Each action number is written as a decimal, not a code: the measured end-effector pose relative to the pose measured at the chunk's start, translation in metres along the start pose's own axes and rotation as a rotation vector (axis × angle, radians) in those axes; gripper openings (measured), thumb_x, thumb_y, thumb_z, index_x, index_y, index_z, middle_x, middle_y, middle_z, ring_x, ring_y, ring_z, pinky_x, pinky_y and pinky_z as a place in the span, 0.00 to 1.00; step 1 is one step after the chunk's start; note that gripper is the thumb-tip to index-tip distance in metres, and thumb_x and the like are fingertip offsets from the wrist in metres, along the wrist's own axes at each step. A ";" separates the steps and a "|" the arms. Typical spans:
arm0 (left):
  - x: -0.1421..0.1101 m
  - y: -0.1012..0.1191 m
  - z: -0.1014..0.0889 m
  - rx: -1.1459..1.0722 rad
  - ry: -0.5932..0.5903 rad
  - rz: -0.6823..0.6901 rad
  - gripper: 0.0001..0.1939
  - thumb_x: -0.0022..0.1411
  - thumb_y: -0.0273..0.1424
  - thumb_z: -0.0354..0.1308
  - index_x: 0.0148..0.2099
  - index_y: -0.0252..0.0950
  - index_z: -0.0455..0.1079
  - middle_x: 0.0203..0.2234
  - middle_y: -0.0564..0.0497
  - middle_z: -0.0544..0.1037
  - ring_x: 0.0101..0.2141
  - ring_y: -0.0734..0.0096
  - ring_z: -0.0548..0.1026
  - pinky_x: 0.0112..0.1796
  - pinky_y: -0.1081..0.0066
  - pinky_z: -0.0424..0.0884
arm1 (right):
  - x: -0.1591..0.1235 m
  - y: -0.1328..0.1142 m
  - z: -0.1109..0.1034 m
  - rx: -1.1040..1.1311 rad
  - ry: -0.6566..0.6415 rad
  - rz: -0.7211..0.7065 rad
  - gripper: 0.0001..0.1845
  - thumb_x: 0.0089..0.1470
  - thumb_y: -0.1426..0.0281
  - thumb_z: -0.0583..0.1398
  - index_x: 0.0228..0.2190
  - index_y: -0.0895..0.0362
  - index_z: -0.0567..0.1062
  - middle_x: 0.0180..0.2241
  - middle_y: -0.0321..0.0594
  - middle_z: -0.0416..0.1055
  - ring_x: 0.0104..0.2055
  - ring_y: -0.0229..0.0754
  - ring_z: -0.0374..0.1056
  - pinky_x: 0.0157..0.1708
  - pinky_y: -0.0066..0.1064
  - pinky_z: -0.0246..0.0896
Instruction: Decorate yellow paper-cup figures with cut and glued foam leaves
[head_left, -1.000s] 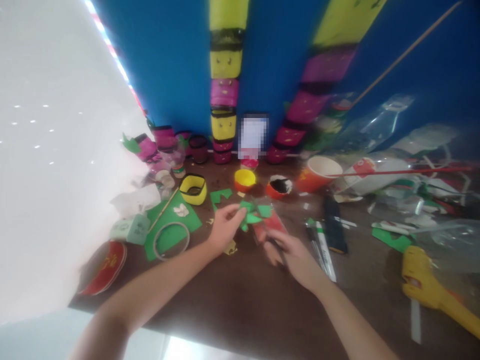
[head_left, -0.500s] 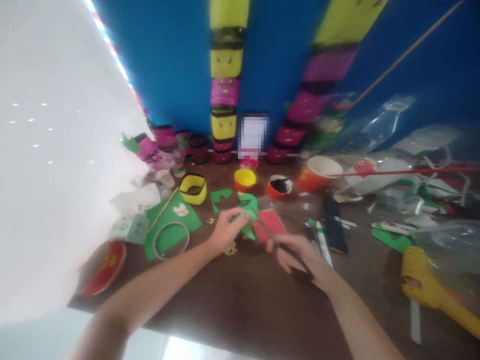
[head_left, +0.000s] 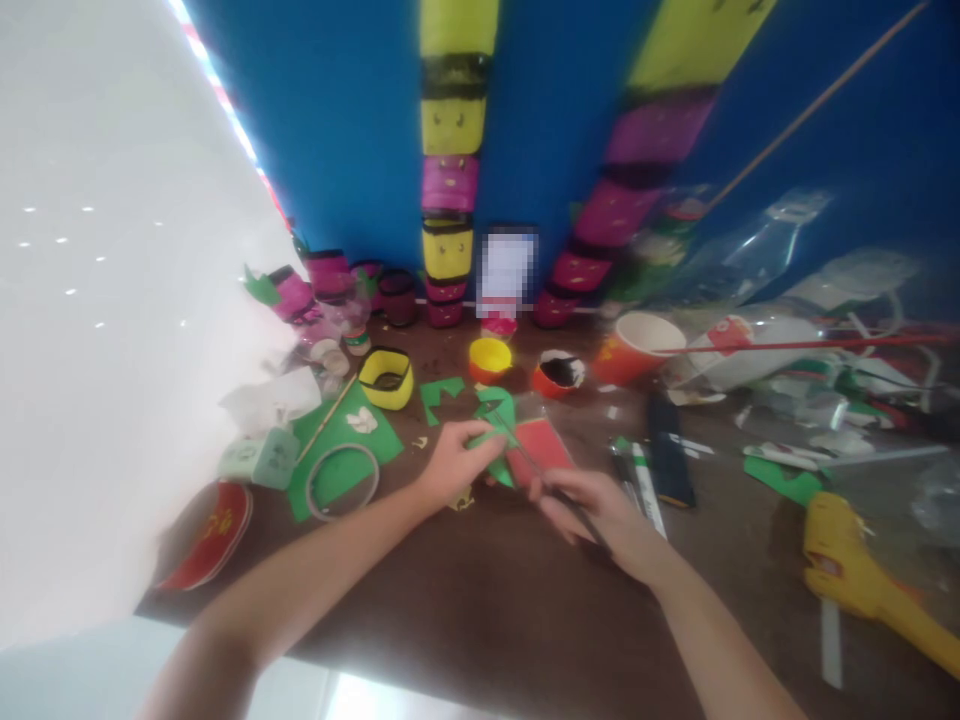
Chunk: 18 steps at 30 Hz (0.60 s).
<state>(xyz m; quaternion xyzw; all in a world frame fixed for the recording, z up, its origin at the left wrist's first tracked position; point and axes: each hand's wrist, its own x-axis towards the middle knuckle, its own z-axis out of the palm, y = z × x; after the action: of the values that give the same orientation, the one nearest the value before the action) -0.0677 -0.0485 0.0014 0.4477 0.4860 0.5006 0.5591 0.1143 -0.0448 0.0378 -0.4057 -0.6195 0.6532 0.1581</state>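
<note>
My left hand [head_left: 455,461] pinches a piece of green paper [head_left: 498,445] between thumb and fingers, above the middle of the table. In my right hand [head_left: 592,515] is a pair of dark-handled scissors [head_left: 534,460]. Their blades point up and left and reach over the green paper, so part of its edge is hidden. Under the blades lies a red card [head_left: 546,446] on the table. Another cut green piece [head_left: 442,398] rests just beyond my left hand.
Left are a green sheet [head_left: 390,450] with a tape ring [head_left: 345,482] on it, and a yellow cup [head_left: 386,380]. Small paint cups [head_left: 490,360] stand ahead. Right are a marker [head_left: 648,488], a large paper cup [head_left: 637,350], a yellow glue gun [head_left: 836,550] and plastic scraps.
The scissors' handles have come closer together in my right hand, and the blades have closed somewhat over the green paper. My left hand has barely moved.
</note>
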 end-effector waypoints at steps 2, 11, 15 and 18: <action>0.000 -0.001 0.000 -0.026 -0.003 0.001 0.18 0.51 0.42 0.60 0.24 0.30 0.68 0.15 0.55 0.68 0.15 0.80 0.66 0.16 0.78 0.65 | 0.000 0.000 0.001 0.006 0.005 -0.004 0.12 0.49 0.62 0.58 0.25 0.59 0.70 0.14 0.29 0.57 0.18 0.31 0.53 0.19 0.24 0.48; 0.000 0.001 0.001 -0.042 0.025 0.022 0.15 0.50 0.39 0.61 0.26 0.31 0.67 0.16 0.55 0.69 0.14 0.81 0.66 0.16 0.80 0.61 | 0.001 0.003 -0.001 -0.003 0.056 -0.013 0.11 0.49 0.62 0.58 0.25 0.58 0.68 0.15 0.29 0.58 0.18 0.30 0.53 0.19 0.24 0.48; 0.000 0.002 0.001 -0.027 0.033 0.011 0.15 0.50 0.39 0.60 0.25 0.30 0.67 0.16 0.55 0.68 0.13 0.81 0.66 0.16 0.80 0.60 | 0.000 0.004 -0.001 0.002 0.041 -0.011 0.11 0.49 0.62 0.58 0.26 0.58 0.68 0.14 0.29 0.59 0.18 0.31 0.53 0.19 0.24 0.48; -0.001 0.002 0.001 -0.020 0.027 0.008 0.15 0.50 0.39 0.60 0.26 0.31 0.67 0.16 0.55 0.68 0.13 0.81 0.66 0.16 0.80 0.60 | 0.000 0.004 -0.001 -0.012 0.031 -0.025 0.12 0.49 0.61 0.58 0.26 0.58 0.68 0.14 0.29 0.58 0.18 0.31 0.53 0.19 0.24 0.47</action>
<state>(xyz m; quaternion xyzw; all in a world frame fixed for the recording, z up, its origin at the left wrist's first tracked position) -0.0670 -0.0488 0.0037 0.4372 0.4867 0.5136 0.5551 0.1157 -0.0447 0.0341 -0.4091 -0.6260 0.6410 0.1731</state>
